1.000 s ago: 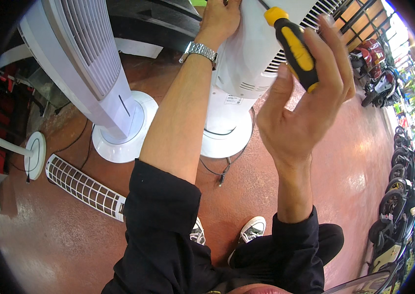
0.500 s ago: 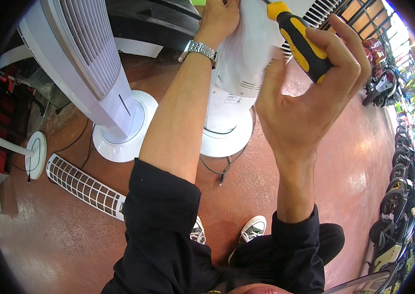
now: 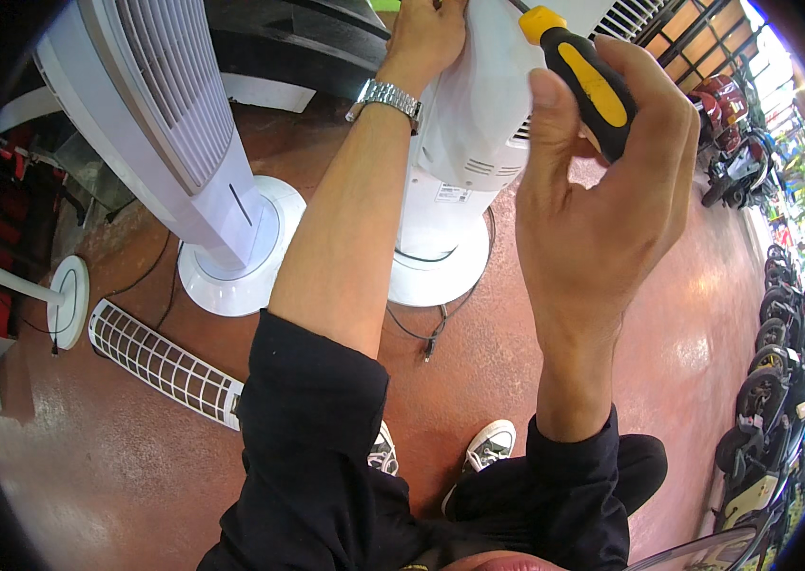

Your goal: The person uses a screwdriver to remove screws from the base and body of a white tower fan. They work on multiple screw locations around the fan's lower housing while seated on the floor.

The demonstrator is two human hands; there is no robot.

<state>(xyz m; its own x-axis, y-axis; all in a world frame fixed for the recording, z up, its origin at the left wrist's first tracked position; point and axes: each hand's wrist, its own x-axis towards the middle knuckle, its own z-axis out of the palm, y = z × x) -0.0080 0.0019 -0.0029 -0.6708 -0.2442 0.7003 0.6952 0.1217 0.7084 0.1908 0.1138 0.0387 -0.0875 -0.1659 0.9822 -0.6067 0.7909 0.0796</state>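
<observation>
A screwdriver with a black and yellow handle slants in my right hand. My fingers curl round the far side of the handle, and the thumb points up on its left. The thin shaft runs up and left out of the picture. My left hand, with a silver watch on the wrist, is closed at the upper edge beside a white tower fan. Its fingertips are cut off, so I cannot make out what they hold. The fan's upper part is also out of view; its round base stands on the floor.
A second white tower fan stands on the left. A white grid grille lies on the reddish floor, near a small round stand. A power cord with its plug trails from the nearer base. Motorbikes line the right side.
My right hand has turned on the screwdriver: the fingers have drawn in and the thumb has risen. The handle has rolled and shifted slightly. My left hand stays in place.
</observation>
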